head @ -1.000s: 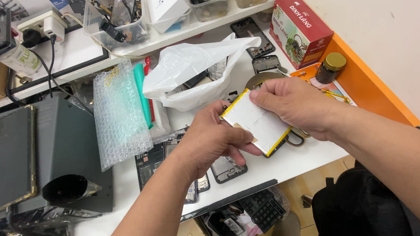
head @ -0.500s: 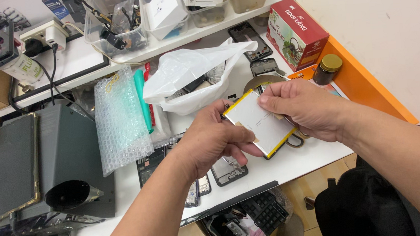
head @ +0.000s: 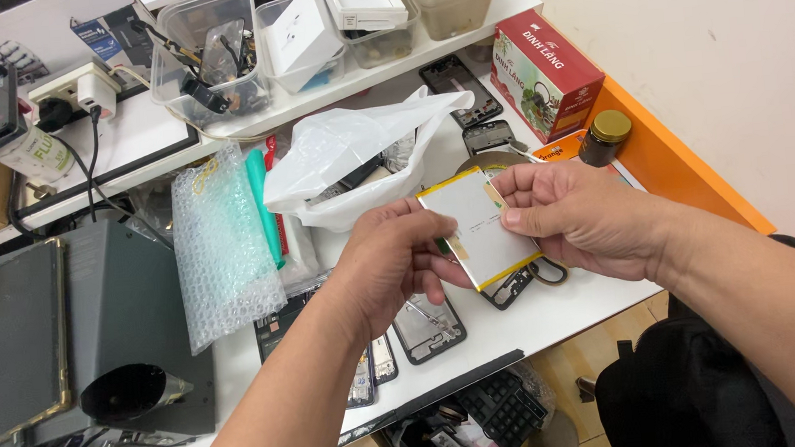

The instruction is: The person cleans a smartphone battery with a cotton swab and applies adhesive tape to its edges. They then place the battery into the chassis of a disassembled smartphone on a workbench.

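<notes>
Both hands hold a flat white battery pack (head: 483,231) with yellow edges above the white worktable (head: 556,310). My left hand (head: 391,266) pinches its left edge, near a small green tab. My right hand (head: 581,214) grips its right side, thumb lying across the face. Below the pack lie dismantled phone frames (head: 429,325) and a dark phone body (head: 516,285).
A white plastic bag (head: 354,156) and a sheet of bubble wrap (head: 220,252) lie left of the hands. A red box (head: 541,70) and a small dark jar (head: 606,136) stand at right. A dark machine (head: 85,333) sits left. Clear bins (head: 205,54) line the shelf.
Both hands have lifted the battery pack slightly and kept their grip. My right thumb has slid further across its face.
</notes>
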